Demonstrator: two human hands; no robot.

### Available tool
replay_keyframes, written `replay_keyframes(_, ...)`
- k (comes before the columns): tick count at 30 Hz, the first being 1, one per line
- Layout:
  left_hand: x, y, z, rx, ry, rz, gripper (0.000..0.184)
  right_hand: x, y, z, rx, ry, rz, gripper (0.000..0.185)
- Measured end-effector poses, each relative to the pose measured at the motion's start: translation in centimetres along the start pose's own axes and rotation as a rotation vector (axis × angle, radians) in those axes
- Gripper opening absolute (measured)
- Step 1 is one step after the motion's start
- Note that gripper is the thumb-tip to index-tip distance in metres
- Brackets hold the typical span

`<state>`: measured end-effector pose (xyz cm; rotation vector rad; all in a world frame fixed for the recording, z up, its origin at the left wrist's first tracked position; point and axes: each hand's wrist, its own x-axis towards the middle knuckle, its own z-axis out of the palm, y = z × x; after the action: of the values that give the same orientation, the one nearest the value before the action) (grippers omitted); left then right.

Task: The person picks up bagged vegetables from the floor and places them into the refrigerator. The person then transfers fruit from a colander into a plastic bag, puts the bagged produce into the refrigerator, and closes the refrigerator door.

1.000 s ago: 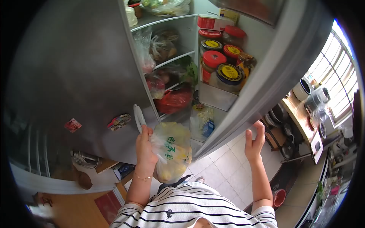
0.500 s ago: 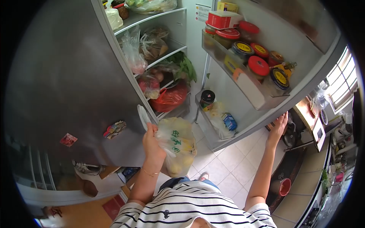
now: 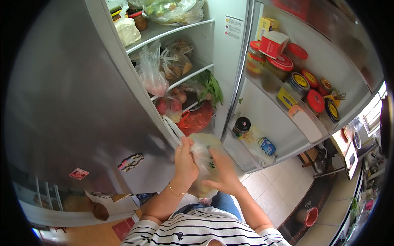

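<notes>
My left hand (image 3: pixel 185 164) is closed around the gathered neck of a translucent plastic bag (image 3: pixel 201 153) with green printing and pale yellowish, rounded contents. The bag's white top sticks up past my fist. Against the bag's right side lies my right hand (image 3: pixel 227 175), slightly blurred, its thumb and fingers spread apart. Both hands are in front of an open fridge. Just beyond the bag, on a low fridge level, sits a red plastic bag (image 3: pixel 197 119), with leafy greens (image 3: pixel 212 88) above it.
The open fridge door (image 3: pixel 283 127) on the right carries several jars (image 3: pixel 298 82), a red-and-white box (image 3: pixel 273 44) and a blue packet (image 3: pixel 266 145). Clear bags (image 3: pixel 152 76) fill the shelves. A closed grey door (image 3: pixel 82 102) stands left. A red bucket (image 3: pixel 311 216) is at lower right.
My right hand has left the fridge door's edge and come in to the bag's right side. My left hand still grips the bag. The view has shifted, so the fridge sits further right and lower.
</notes>
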<state>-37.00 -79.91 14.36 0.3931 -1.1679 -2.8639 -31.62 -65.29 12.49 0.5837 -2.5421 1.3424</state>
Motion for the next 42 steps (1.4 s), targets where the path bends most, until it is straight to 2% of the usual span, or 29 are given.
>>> replay_keyframes(1,0.5,0.0,0.1,-0.001,0.000,0.006,0.030,1.4,-0.4,0.1,0.032,-0.022,0.018,0.080)
replay_keyframes(4,2.1,0.2,1.7,0.110,-0.229,-0.005,0.026,5.3,1.7,0.6,-0.006,0.061,0.031,0.084)
replay_keyframes(5,2.9,0.1,2.4,0.109,-0.222,0.003,0.026,6.5,2.3,0.3,-0.003,0.054,0.024,0.084)
replay_keyframes(8,5.9,0.0,3.4,0.295,-0.257,0.066,0.024,10.2,4.1,-1.1,-0.052,0.005,0.007,0.074)
replay_keyframes(9,6.9,0.0,3.8,0.289,-0.248,0.080,0.024,11.6,5.3,-1.6,-0.044,-0.021,-0.032,0.062)
replay_keyframes(10,8.1,0.0,4.5,0.440,-0.246,0.188,0.025,13.1,6.5,-1.9,-0.036,-0.046,-0.073,0.051)
replay_keyframes(14,12.0,0.9,6.4,0.817,-0.249,0.465,0.025,18.2,9.7,-2.3,-0.066,-0.091,-0.205,0.043)
replay_keyframes(16,13.3,1.8,7.5,0.811,-0.215,0.509,0.024,21.0,10.9,-2.4,-0.061,-0.071,-0.388,0.035)
replay_keyframes(19,15.4,3.5,8.2,0.811,-0.167,0.532,0.018,25.1,11.2,-3.2,0.006,-0.056,-0.354,0.028)
replay_keyframes(21,16.9,4.4,8.5,0.602,-0.207,0.588,0.015,28.1,11.1,-3.5,0.060,0.061,-0.418,0.020)
replay_keyframes(22,17.4,4.6,8.4,0.492,-0.133,0.607,0.021,29.4,10.9,-3.8,0.109,0.105,-0.434,0.020)
replay_keyframes(25,19.7,4.6,4.5,0.681,-0.067,0.786,0.039,32.5,8.9,-4.3,0.244,0.168,-0.428,0.019)
replay_keyframes(27,19.4,2.0,2.8,0.617,0.070,0.581,0.048,34.5,7.3,-4.1,0.332,0.197,-0.396,0.019)
replay_keyframes(28,19.9,0.4,1.3,0.537,0.023,0.497,0.053,35.6,6.6,-4.0,0.310,0.233,-0.464,0.018)
replay_keyframes(29,20.6,-1.3,0.1,0.385,0.052,0.296,0.058,36.7,6.0,-3.8,0.285,0.271,-0.533,0.017)
replay_keyframes(31,20.1,-0.7,1.3,-0.080,-0.146,0.026,0.067,38.8,4.7,-2.4,0.296,0.300,-0.540,0.012)
replay_keyframes(34,20.3,1.7,2.8,-0.222,-0.260,0.038,0.075,42.0,4.2,0.3,0.296,0.442,-0.474,0.007)
replay_keyframes(35,20.7,1.7,2.4,-0.221,-0.254,0.048,0.075,42.8,4.1,1.1,0.305,0.436,-0.479,0.007)
replay_keyframes(37,22.2,0.7,1.2,-0.250,-0.287,0.301,0.071,44.1,3.6,2.6,0.288,0.524,-0.381,0.007)
replay_keyframes(38,22.9,-0.4,0.8,-0.249,-0.278,0.303,0.071,44.6,3.2,3.4,0.319,0.533,-0.358,0.009)
replay_keyframes(40,24.0,-2.4,1.2,-0.253,-0.288,0.641,0.070,45.4,2.4,5.1,0.361,0.595,-0.328,0.010)
replay_keyframes(41,24.2,-2.8,1.4,-0.255,-0.282,0.643,0.070,45.5,2.2,6.0,0.398,0.665,-0.300,0.013)
replay_keyframes(42,24.4,-2.4,2.0,-0.237,-0.213,0.669,0.067,45.5,2.0,7.1,0.465,0.640,-0.220,0.014)
